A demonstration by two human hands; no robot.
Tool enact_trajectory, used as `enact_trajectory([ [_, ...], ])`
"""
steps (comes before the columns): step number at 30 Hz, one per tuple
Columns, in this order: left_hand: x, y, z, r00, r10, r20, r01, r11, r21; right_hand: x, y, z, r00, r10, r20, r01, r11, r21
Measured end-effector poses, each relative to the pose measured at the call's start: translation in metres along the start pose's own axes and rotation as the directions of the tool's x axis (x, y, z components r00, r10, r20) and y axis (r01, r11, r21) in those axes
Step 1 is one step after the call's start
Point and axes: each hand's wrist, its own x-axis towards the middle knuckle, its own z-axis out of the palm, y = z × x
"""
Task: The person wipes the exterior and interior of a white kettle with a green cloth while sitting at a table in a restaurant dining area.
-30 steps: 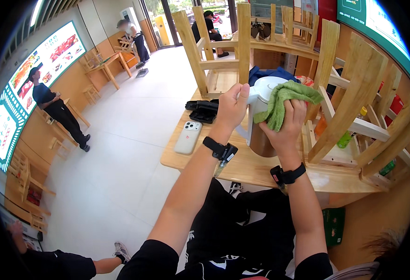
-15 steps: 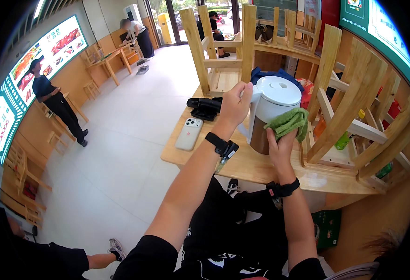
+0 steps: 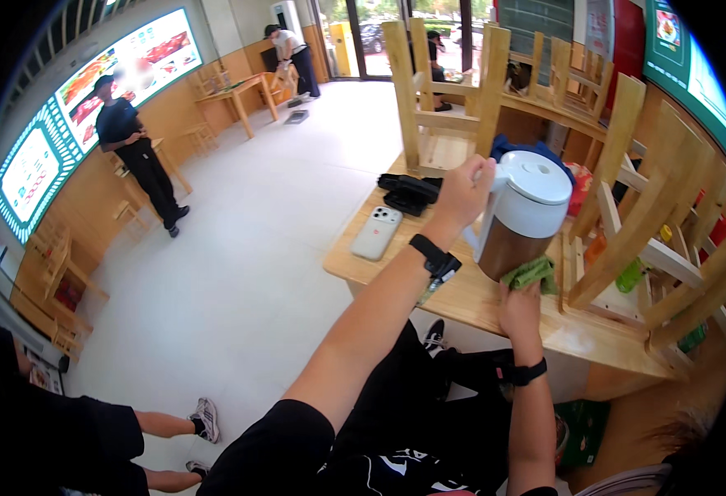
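Note:
A pitcher (image 3: pixel 526 219) with a white top, white lid and brown lower body is held over the wooden table (image 3: pixel 565 326), tilted a little. My left hand (image 3: pixel 464 194) is closed round its white handle. Low on the pitcher, a green cloth (image 3: pixel 531 274) presses against the brown part near the base. My right hand (image 3: pixel 520 310) grips that cloth from below, its fingers partly hidden by the fabric. Whether the pitcher's base touches the table is hidden by the cloth and hand.
Left of the pitcher lie a pale phone (image 3: pixel 377 233) and a black device (image 3: pixel 408 193). Upturned wooden stools (image 3: pixel 619 207) crowd the table's right side, with another stool (image 3: pixel 445 124) behind. A person (image 3: pixel 135 153) stands across the room; another's legs (image 3: pixel 169 423) show lower left.
The green cloth and my right hand have gone from the pitcher's upper side down to near its base. My left hand still grips the handle. The whole view has shifted.

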Motion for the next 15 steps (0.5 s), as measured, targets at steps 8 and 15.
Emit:
enact_trajectory([
  [8, -0.005, 0.013, -0.011, 1.0, -0.003, 0.016, 0.002, 0.998, 0.062, -0.022, -0.016, -0.013, 0.991, 0.019, 0.133, 0.025, 0.945, -0.326],
  [15, -0.013, 0.024, -0.031, 0.994, -0.062, 0.087, 0.055, 0.995, 0.085, -0.058, -0.051, -0.022, 0.978, -0.148, 0.147, 0.194, 0.904, -0.381],
])
